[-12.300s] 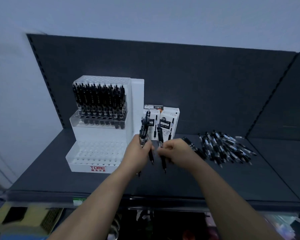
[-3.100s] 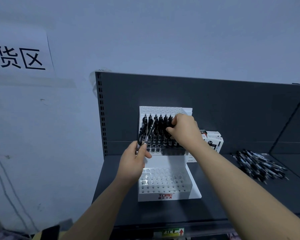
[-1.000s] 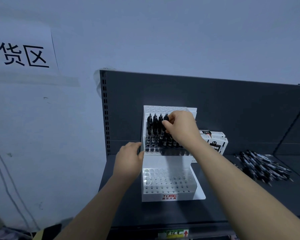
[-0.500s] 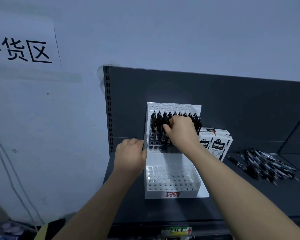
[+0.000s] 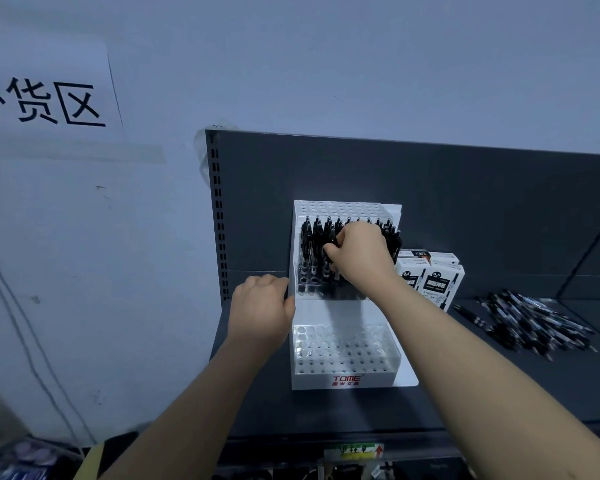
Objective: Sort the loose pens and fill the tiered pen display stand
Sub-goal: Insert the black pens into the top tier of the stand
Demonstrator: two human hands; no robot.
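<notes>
The right hand pinches a black pen in the top row of the white stand — the left hand grips the stand's left edge. Loose pens lie well off to the right.

The pen display stand looks like smooth white plastic with clear, glossy perforated tiers. The shelf and its back panel are matt dark-grey metal. The loose pens are shiny black plastic, and the pen boxes are printed card.

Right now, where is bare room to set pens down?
Free: the shelf in front of the stand, and its empty lower tier. Crowded: the upper tier, where the right hand pinches a pen; loose pens cover the right.
</notes>
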